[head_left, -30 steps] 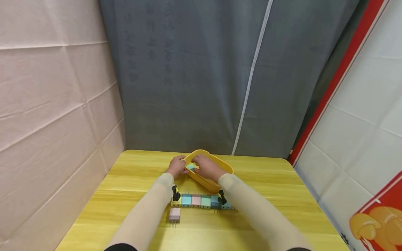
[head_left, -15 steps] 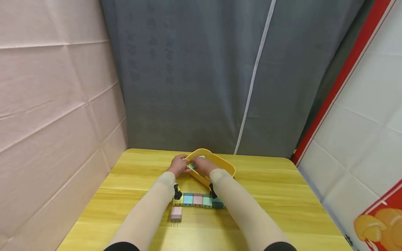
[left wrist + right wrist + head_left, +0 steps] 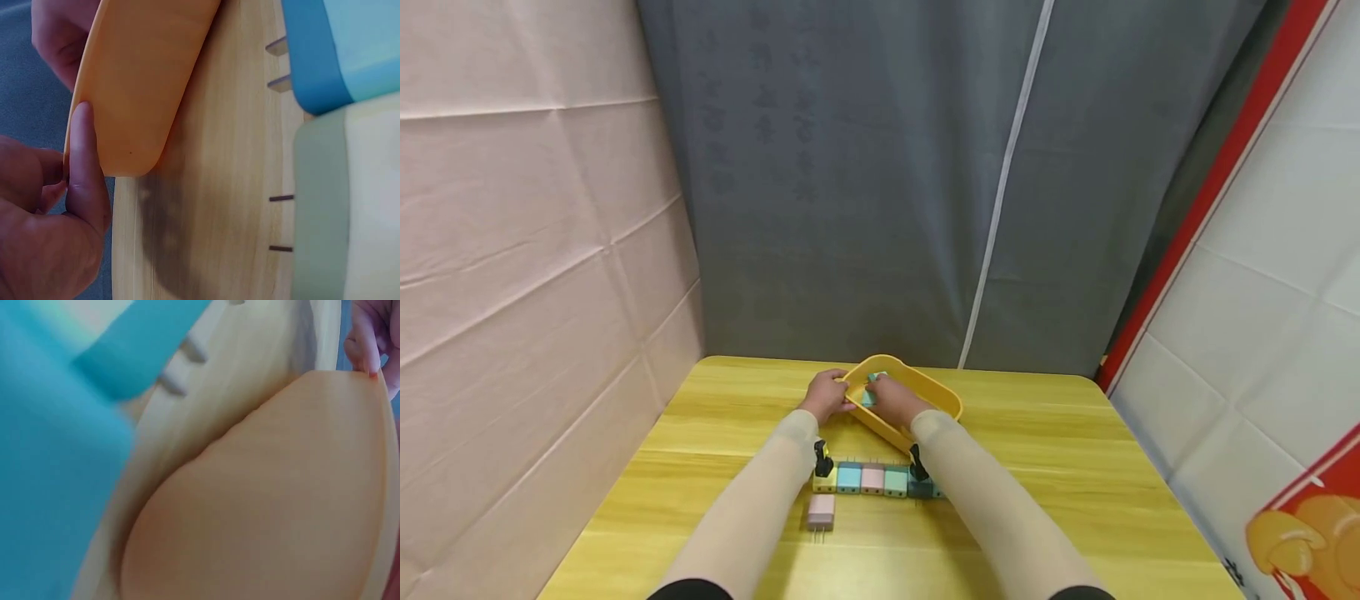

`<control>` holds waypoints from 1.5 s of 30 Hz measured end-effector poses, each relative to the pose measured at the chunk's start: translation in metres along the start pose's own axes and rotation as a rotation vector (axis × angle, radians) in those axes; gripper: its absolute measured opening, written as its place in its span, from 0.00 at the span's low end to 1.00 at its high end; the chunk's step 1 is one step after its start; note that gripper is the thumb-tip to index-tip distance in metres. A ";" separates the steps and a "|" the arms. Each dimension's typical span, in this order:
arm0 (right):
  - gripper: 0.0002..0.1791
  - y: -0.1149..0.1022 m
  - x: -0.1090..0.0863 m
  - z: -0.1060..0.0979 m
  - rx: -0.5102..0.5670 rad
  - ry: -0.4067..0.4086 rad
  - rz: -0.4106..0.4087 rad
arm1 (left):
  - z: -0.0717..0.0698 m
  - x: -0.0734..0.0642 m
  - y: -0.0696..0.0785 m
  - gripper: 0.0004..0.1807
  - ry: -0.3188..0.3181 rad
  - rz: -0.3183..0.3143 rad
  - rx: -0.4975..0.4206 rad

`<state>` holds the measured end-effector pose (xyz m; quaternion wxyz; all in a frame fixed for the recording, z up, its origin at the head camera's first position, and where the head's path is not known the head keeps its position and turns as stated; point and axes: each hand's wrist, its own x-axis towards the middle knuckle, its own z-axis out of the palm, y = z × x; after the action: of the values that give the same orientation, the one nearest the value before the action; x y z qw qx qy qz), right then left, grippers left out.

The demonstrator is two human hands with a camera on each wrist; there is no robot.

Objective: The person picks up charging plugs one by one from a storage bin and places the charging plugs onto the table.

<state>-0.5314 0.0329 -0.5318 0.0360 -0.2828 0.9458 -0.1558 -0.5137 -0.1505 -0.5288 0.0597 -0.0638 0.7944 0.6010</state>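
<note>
My left hand (image 3: 827, 396) grips the left end of a yellow plastic basket (image 3: 936, 390) on the table. In the left wrist view, the thumb (image 3: 84, 150) presses the outside of its wall and the fingers are behind the rim. My right hand (image 3: 895, 400) reaches down into the basket, its fingertips at a teal charger (image 3: 868, 398) with another teal piece (image 3: 877, 377) just beyond. I cannot tell whether the right fingers grip the charger. In the right wrist view, the basket's wall (image 3: 269, 500) hides most of that hand.
A row of two-tone chargers lies in front of the basket, with yellow (image 3: 824, 482), blue (image 3: 849, 477), pink (image 3: 872, 478) and green (image 3: 896, 481) ones. Their prongs point away. A lone pink charger (image 3: 821, 512) lies nearer. A grey curtain (image 3: 850, 208) hangs behind the table.
My right hand shifts left and deeper into the basket, then back slightly right. The teal charger at its fingertips now shows farther right. My left hand stays on the rim.
</note>
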 end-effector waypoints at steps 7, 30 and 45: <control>0.24 0.019 -0.010 0.001 0.064 0.065 0.031 | -0.001 0.004 -0.004 0.23 -0.003 0.001 -0.012; 0.24 0.008 -0.066 -0.049 0.234 0.180 0.072 | -0.005 0.003 -0.002 0.23 0.001 -0.012 0.016; 0.24 -0.021 -0.097 -0.044 0.218 0.160 -0.086 | -0.009 0.005 -0.006 0.24 -0.004 0.011 0.004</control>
<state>-0.4462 0.0811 -0.4854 -0.0157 -0.3044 0.9100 -0.2811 -0.5173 -0.1612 -0.5326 0.0578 -0.0581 0.7958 0.6000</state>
